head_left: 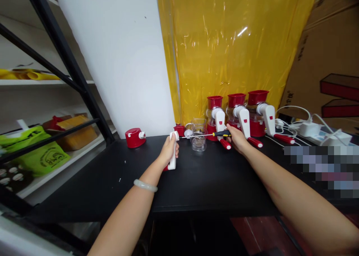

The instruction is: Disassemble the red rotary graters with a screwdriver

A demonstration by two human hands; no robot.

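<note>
The black worktop [106,181] is carrying all the work, and the white crank handle [172,162] is serving as the landmark. The left hand [169,151] is grasping that crank handle roughly upright over the worktop; whether its lower end is resting there is unclear. To its right, the right hand [236,138] is grasping a black-and-yellow screwdriver [221,133], whose shaft is pointing almost level at the crank handle's upper end. The tip is too small to judge for seating. To do this well, the left hand should be bracing the crank handle firmly, and the right hand should be turning in line with the shaft under steady pressure; a slanting tip would probably be slipping towards the left fingers.

Counting down in size, three red-and-white rotary graters [237,99] are standing right of the crank handle, each bearing one crank. One clear plastic housing, possibly two pieces [199,144], is sitting just right of it; one round red base [135,138] is lying left. At least two white power adapters [308,129] are lying far right. One small red piece [179,130] and one ribbed drum [189,130] are sitting just behind.
</note>
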